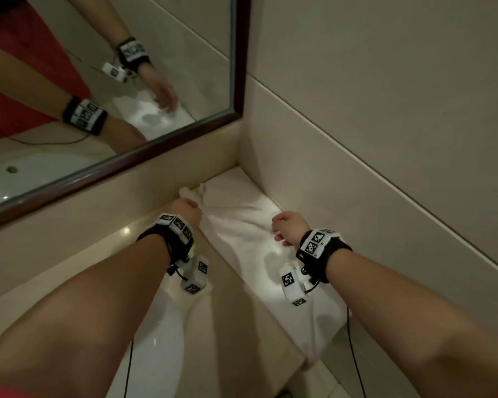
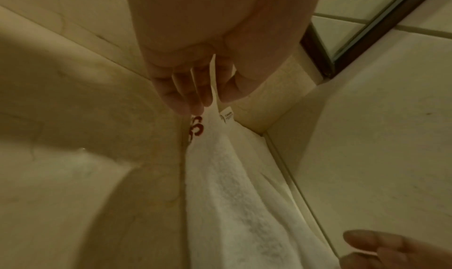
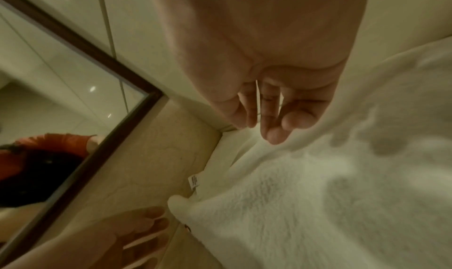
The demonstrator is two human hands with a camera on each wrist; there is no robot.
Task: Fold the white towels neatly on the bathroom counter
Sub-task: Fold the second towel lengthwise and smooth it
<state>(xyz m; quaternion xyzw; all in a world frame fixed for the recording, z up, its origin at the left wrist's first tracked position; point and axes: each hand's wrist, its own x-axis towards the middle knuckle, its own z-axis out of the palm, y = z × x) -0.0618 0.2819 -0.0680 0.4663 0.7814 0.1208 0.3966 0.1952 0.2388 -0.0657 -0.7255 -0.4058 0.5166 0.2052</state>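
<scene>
A white towel lies rumpled along the right wall of the beige counter, running from the back corner to the front edge. My left hand pinches the towel's far left corner. In the left wrist view that hand holds the hem between thumb and fingers, just above red stitching and a small label on the towel. My right hand hovers over the towel's middle, near the wall. Its fingers are loosely curled with nothing between them, close above the towel.
A dark-framed mirror hangs behind the counter and reflects both arms and the towel. A white sink basin sits under my left forearm. Tiled wall bounds the right side. The towel's near end hangs over the counter's front edge.
</scene>
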